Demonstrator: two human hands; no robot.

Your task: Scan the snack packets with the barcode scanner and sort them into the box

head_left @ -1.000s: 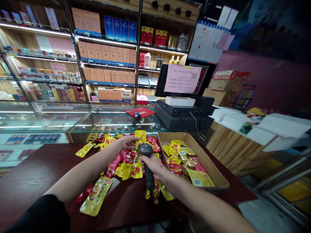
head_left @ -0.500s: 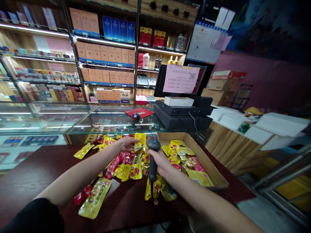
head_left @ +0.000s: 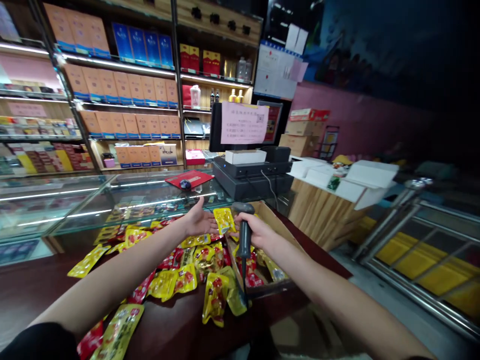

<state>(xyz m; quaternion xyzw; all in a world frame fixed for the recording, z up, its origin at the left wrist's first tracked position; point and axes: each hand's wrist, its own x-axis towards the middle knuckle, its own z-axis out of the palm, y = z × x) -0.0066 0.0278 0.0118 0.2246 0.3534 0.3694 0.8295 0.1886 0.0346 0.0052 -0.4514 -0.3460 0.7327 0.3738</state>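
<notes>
My left hand [head_left: 201, 221] is open, palm turned up and thumb raised, above a pile of yellow and red snack packets [head_left: 204, 257]. Just right of its fingertips, a small yellow packet [head_left: 224, 220] is up between my two hands. My right hand [head_left: 255, 230] is wrapped round a black handheld scanner [head_left: 245, 237], whose head points up and left and whose cable hangs down. Behind the right hand, a cardboard box [head_left: 275, 220] holds more yellow, gold and red packets. Long yellow packets [head_left: 215, 300] lie on the dark red table.
Behind the table is a glass display counter [head_left: 78, 200] with a red mat [head_left: 189, 179] and a mouse. A black register with a screen [head_left: 215, 127] stands at its right end. Stocked shelves line the back wall. Metal railings [head_left: 423, 250] are at the right.
The view has turned right. The yellow packet has moved from my left hand's fingertips toward the box side, and my left hand has opened out. The scanner stays in my right hand.
</notes>
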